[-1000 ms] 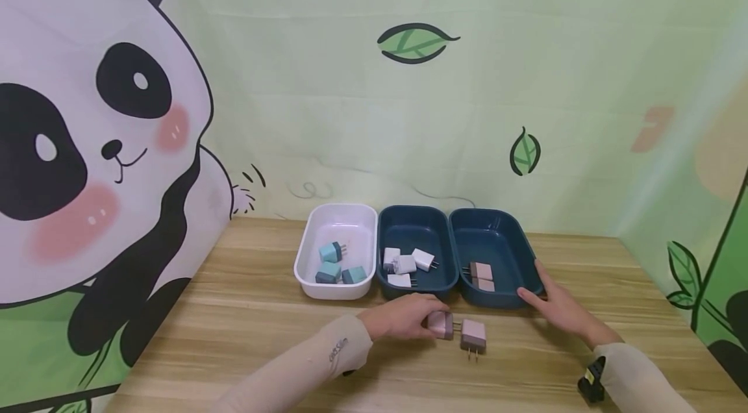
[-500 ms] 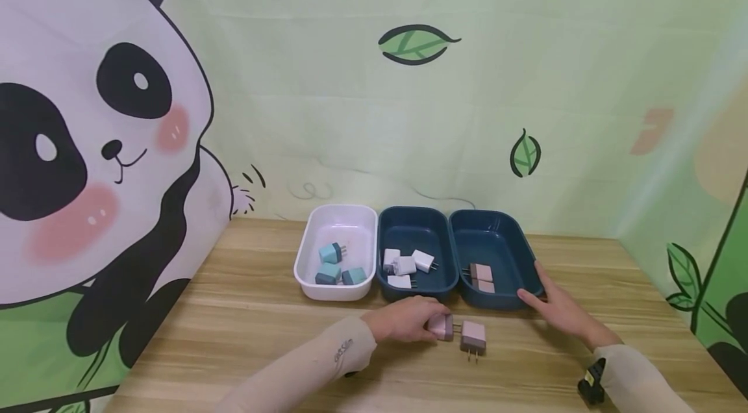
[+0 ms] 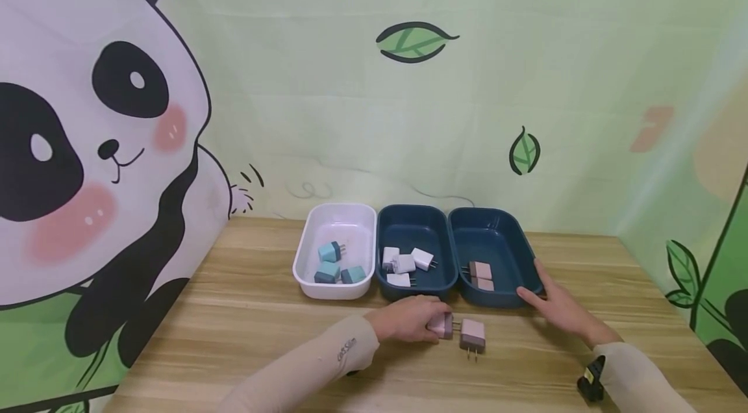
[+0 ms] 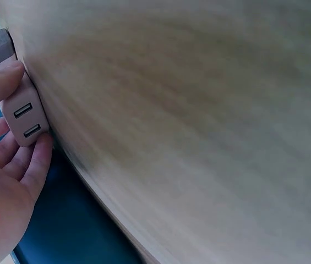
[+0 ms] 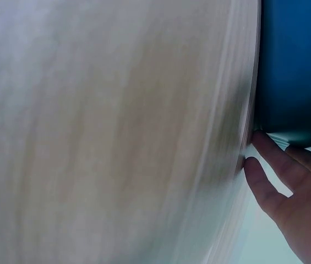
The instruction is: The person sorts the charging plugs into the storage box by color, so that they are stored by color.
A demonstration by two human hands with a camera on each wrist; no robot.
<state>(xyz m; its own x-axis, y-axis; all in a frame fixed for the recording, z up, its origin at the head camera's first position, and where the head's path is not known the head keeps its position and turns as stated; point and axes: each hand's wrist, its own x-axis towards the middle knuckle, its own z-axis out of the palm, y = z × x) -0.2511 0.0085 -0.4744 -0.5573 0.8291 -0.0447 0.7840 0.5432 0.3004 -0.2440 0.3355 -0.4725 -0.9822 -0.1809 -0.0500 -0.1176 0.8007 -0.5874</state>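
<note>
A pink USB charger (image 3: pixel 439 325) with a darker plug end is held in my left hand (image 3: pixel 406 320), in front of the bins. In the left wrist view the thumb lies on that charger (image 4: pixel 26 113), fingers at its far end, and two USB ports show. Just right of it a second pink charger (image 3: pixel 472 335) lies on the table, prongs toward me. My right hand (image 3: pixel 561 309) rests with extended fingers and thumb at the near right corner of the right blue bin (image 3: pixel 514 237). Two pink chargers (image 3: pixel 482 275) lie inside that bin.
Left of it stand a middle blue bin (image 3: pixel 416 217) with several white chargers (image 3: pixel 403 263), and a white bin (image 3: pixel 308 250) with three teal chargers (image 3: pixel 328 271). All three bins touch or nearly touch on the wooden table (image 3: pixel 234 302). A printed cloth (image 3: pixel 327 114) hangs behind.
The left hand has shifted very slightly to the right around the pink charger. The right hand, the bins and the other chargers look the same.
</note>
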